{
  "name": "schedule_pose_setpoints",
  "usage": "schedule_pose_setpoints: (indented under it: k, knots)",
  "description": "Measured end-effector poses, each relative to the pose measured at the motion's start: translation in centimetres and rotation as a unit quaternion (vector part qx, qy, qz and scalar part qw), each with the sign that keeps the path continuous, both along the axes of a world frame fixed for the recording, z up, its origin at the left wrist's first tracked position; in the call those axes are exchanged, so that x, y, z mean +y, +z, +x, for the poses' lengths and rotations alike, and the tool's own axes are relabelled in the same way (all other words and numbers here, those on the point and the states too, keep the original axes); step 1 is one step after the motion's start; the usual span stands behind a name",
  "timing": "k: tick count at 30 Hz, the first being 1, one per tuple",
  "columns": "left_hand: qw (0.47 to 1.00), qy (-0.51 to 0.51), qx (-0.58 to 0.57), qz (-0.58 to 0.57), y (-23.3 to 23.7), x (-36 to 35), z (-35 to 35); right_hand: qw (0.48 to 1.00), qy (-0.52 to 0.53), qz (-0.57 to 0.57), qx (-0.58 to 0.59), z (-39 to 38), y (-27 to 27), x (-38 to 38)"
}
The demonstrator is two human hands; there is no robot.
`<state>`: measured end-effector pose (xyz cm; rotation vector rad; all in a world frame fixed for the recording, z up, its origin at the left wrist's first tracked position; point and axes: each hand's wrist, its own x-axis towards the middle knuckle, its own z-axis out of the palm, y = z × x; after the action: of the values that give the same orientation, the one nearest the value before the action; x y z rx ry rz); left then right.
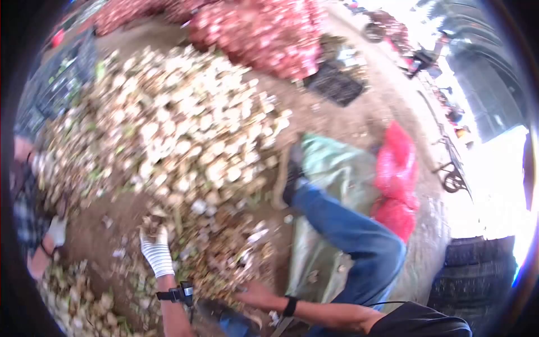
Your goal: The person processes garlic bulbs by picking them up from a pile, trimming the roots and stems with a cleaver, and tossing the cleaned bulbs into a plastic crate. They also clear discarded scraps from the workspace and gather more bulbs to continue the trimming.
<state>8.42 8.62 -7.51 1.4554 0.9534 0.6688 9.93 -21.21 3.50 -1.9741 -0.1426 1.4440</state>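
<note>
A large heap of pale bulbs that look like garlic spreads over the ground in front of me. My left hand, in a glove with a striped white cuff, reaches to the near edge of this heap. Its fingers look drawn together around something brownish, blurred by motion. Lower down, my right hand is bare and hovers low over dry peelings and trimmings. Its fingers are smeared, and I cannot tell what is in them. The two hands are apart, with peelings between them.
A person's gloved hand shows at the left edge, near another bulb pile. Red mesh sacks stand at the back. A green sheet lies under my outstretched leg, beside red bags. Dark crates stand right.
</note>
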Motion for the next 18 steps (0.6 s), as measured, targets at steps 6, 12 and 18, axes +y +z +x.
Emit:
schedule_pose_setpoints:
  k: [6, 12, 18]
  knots:
    - [0.826, -0.218, 0.432, 0.288, 0.3, -3.8, 4.8, 0.992, -0.112, 0.052, 0.028, 0.2, -1.1, -3.8]
    - [0.898, -0.257, 0.348, 0.076, 2.6, -2.9, 2.4, 0.991, -0.124, 0.047, -0.010, 1.7, 0.2, -6.6]
    - [0.987, -0.017, 0.098, -0.129, 3.8, -3.9, -6.0, 0.990, -0.128, 0.052, -0.010, 2.5, -0.6, -7.1]
